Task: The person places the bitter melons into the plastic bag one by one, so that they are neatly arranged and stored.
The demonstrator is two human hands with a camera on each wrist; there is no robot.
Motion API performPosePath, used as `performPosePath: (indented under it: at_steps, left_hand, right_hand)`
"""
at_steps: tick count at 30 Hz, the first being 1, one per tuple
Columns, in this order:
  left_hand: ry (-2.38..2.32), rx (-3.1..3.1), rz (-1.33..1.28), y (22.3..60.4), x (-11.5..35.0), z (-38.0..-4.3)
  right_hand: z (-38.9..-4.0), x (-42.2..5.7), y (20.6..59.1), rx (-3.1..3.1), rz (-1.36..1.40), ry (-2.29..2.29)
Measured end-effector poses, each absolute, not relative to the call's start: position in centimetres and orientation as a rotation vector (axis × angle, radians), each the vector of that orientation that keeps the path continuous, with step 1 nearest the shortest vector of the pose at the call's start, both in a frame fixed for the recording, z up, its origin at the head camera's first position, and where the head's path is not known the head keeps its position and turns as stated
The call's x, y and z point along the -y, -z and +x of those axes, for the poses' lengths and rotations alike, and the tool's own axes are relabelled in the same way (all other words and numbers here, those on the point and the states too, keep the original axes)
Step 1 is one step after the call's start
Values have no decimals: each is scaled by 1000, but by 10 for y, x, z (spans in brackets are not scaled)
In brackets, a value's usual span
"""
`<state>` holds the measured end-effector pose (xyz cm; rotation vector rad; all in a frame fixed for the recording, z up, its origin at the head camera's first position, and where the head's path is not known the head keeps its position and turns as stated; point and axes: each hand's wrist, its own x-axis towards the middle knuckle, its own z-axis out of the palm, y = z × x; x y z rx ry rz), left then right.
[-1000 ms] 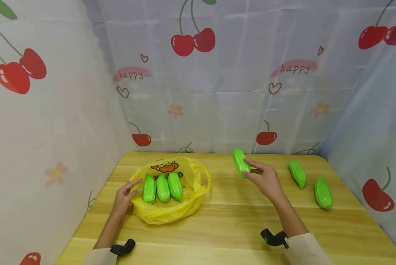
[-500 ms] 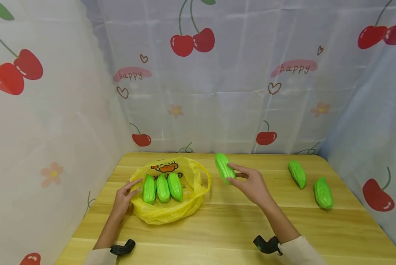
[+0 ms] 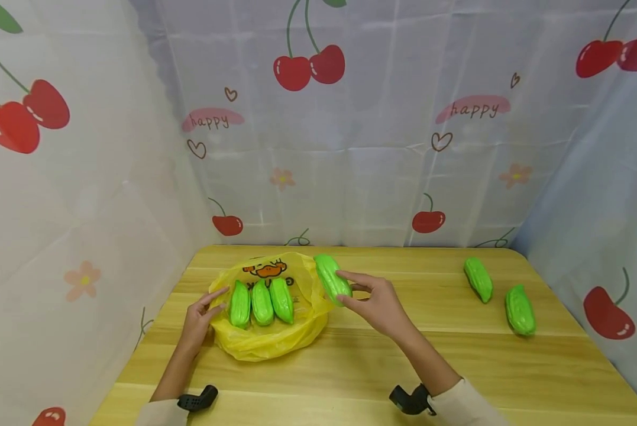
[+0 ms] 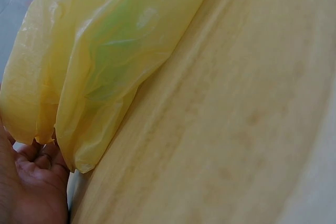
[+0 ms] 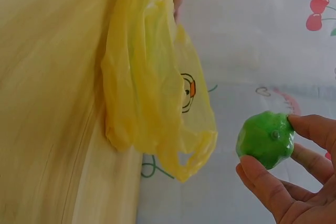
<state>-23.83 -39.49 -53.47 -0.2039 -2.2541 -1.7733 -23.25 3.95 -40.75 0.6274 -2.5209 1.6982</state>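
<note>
A yellow plastic bag (image 3: 267,348) lies with its mouth spread on the table, and 3 bumpy green bitter melons (image 3: 262,303) sit side by side in it. My left hand (image 3: 197,319) holds the bag's left rim; in the left wrist view part of that hand (image 4: 42,182) is hidden behind the yellow film. My right hand (image 3: 377,302) pinches another green bitter melon (image 3: 331,278) between thumb and fingers, above the table at the bag's right edge. In the right wrist view this bitter melon (image 5: 266,139) shows end-on, apart from the bag (image 5: 142,77).
Two more green bitter melons, one farther back (image 3: 478,280) and one nearer (image 3: 520,310), lie on the right of the wooden table (image 3: 382,367). A cherry-printed curtain (image 3: 350,148) surrounds the table at the back and sides. The bag's loop handle is partly behind the held bitter melon.
My right hand has carried the bitter melon leftward and slightly lower, from right of the bag to its right rim. The left hand and the bag have stayed in place.
</note>
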Motion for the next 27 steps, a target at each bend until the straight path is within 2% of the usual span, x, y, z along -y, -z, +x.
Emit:
performPosePath:
  at_steps: [27]
  left_hand:
    - [1769, 2256, -210, 534, 395, -240]
  right_hand:
    - [-239, 29, 437, 2510, 757, -1778]
